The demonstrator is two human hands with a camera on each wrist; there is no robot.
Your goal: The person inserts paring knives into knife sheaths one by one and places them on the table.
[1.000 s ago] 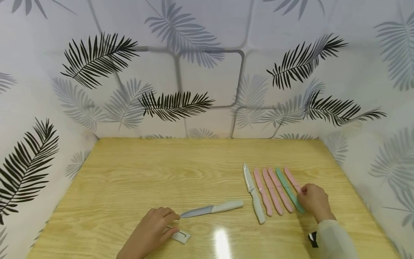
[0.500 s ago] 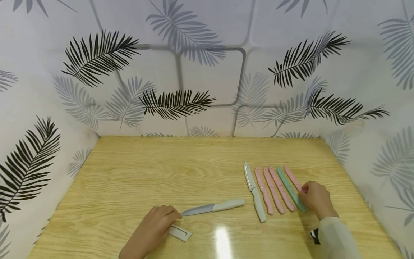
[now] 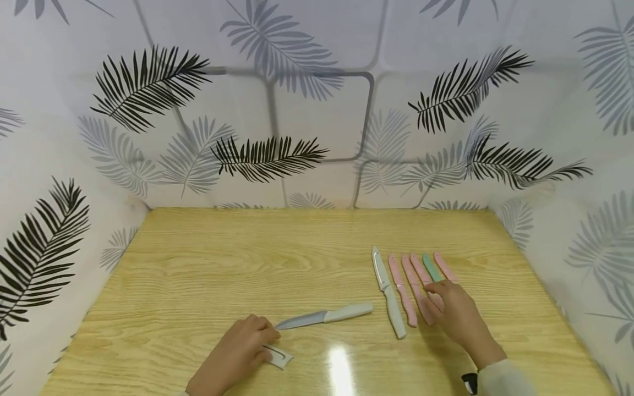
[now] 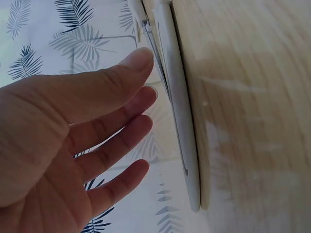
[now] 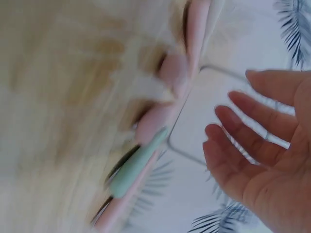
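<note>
My left hand (image 3: 247,344) lies flat near the table's front edge, its straight fingers (image 4: 121,131) on a white blade sheath (image 3: 280,358) (image 4: 187,126). Just beyond it lies a bare grey knife (image 3: 324,317), blade pointing left. At the right is a row of knives: a grey one (image 3: 388,294), pink sheathed ones (image 3: 401,291) and a green one (image 3: 431,268). My right hand (image 3: 441,297) hovers over the near ends of the pink and green knives with fingers (image 5: 252,141) spread, holding nothing. The right wrist view is blurred.
The wooden table (image 3: 223,264) is walled on three sides by leaf-print sheeting (image 3: 297,110). A glare spot (image 3: 339,368) lies at the front edge. A dark wrist strap (image 3: 468,382) shows at my right sleeve.
My right hand has let go of the far-right knives' near ends, moved left over the pink knives and spread its fingers. The left hand has barely shifted on the sheath.
</note>
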